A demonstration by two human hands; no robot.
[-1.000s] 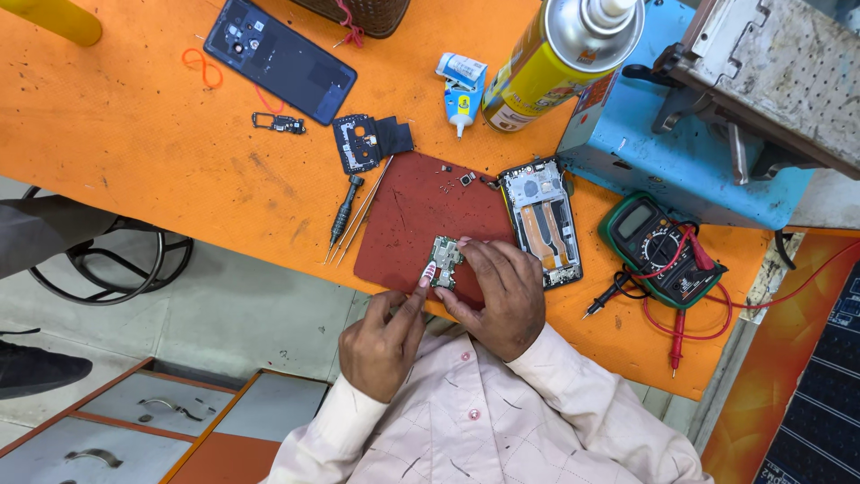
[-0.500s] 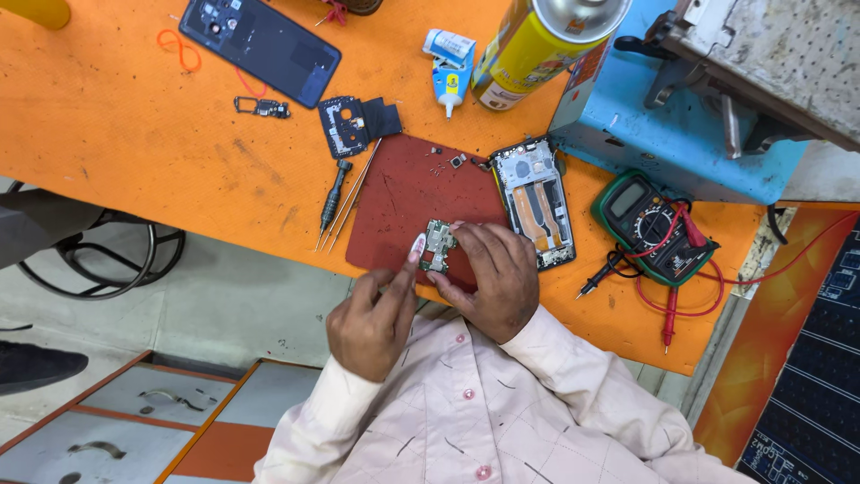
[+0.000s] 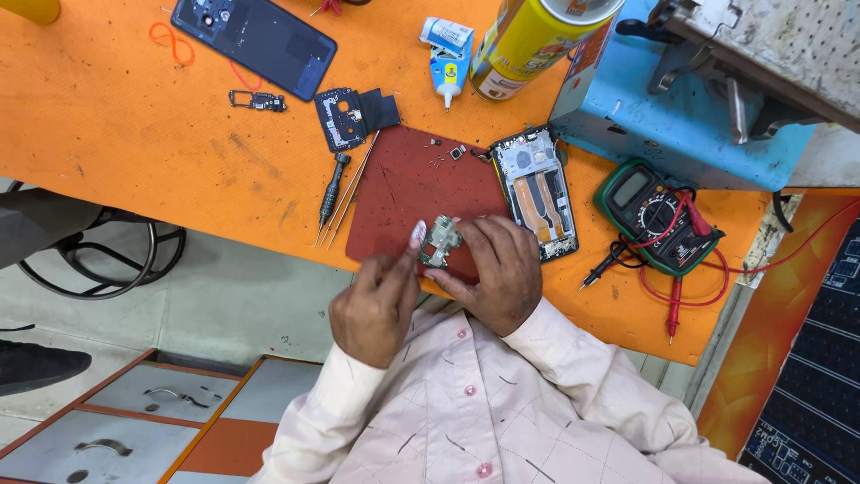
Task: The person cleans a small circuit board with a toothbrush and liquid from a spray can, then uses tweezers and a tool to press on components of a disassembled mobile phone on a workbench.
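Note:
A small green circuit board is held over the near edge of a dark red work mat. My right hand grips the board from the right. My left hand touches its left edge with thumb and fingertips. An opened phone frame with orange flex strips lies just right of the mat. A screwdriver and thin tweezers lie to the mat's left. Tiny screws and a small chip rest at the mat's far edge.
On the orange table lie a dark phone back cover, a black inner plate, a small bracket, a glue bottle, a yellow spray can, a green multimeter with red and black leads, and a blue machine base. Drawers stand below.
Both hands have drawn the small board slightly toward me, to the mat's near edge. My left thumb now points up beside the board. The view has shifted a little.

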